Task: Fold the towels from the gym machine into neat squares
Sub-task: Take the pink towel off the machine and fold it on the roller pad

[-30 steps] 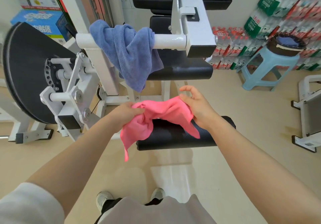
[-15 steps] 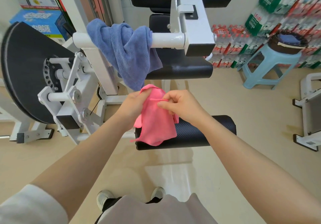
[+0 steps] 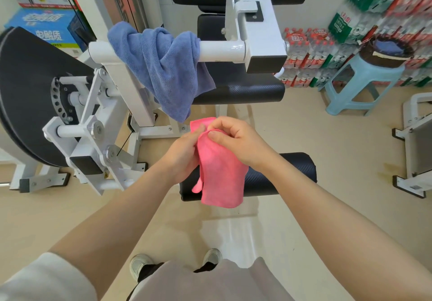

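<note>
Head view: my left hand [image 3: 184, 153] and right hand [image 3: 236, 141] both pinch the pink towel [image 3: 221, 174] at its top edge; it hangs lengthwise below them, over the black roller pad [image 3: 287, 172].

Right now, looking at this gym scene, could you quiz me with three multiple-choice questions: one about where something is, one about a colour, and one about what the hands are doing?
1. Where is the blue towel?
A. On the floor
B. Draped over the white bar
C. On the stool

2. What colour is the towel being handled?
A. Pink
B. Green
C. White

3. What are the hands doing?
A. Hanging empty
B. Only one holds the towel
C. Both hold the towel

Answers:
1 B: it hangs bunched over the machine's bar.
2 A: the pink towel dangles in front of the black pad.
3 C: the left hand and right hand both pinch its top edge.
</note>
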{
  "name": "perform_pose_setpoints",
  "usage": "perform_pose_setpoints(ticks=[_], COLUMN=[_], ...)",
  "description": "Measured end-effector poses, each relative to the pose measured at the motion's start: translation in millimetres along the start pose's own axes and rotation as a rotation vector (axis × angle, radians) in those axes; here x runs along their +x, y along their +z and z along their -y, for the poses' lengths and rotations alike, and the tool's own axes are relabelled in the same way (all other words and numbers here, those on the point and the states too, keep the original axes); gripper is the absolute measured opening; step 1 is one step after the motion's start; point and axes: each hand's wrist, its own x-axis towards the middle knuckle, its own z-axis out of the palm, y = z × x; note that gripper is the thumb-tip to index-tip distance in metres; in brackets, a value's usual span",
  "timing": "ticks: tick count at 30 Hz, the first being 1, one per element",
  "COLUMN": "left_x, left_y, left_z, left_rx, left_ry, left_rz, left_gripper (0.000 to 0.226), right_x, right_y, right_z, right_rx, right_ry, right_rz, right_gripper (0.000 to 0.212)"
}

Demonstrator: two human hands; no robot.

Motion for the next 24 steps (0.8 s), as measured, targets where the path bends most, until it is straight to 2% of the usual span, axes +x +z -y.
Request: perform_pose_setpoints(ticks=[4,9,11,14,17,19,22,24], left_x=[-2,-1,0,0,0,-2,-7,-8], left_y=[6,12,11,2,-3,-6,-13,-18], left_z=[4,7,7,6,0,-5,-9,-14], left_rx=[-0.059,-0.018,0.184,0.679,0.975,0.974,0.77,0.586], left_ry=[0.013,0.057,0.092,0.182,0.259,0.249,0.185,0.184], left_rz=[0.071,0.129,0.096,0.027,-0.019,-0.037,-0.057,-0.116], left_gripper=[0.034,0.057,0.053,0.037,0.047,0.054,0.067,0.064], right_x=[6,7,8,7,6,4,2,-1], right_y=[3,10,10,10,8,3,-9,-18], right_z=[-1,-3,-4,-6,-5,-4,-2,-6], right_rx=[-0.024,-0.138,-0.114,-0.099,-0.079,-0.036,0.066,0.07], right_ry=[0.074,0.146,0.175,0.189,0.179,0.18,0.248,0.322], right_rz=[-0.158,-0.318,-0.344,-0.327,-0.253,-0.172,-0.017,0.095], right_gripper=[0.01,0.025,0.03,0.035,0.04,0.041,0.042,0.037])
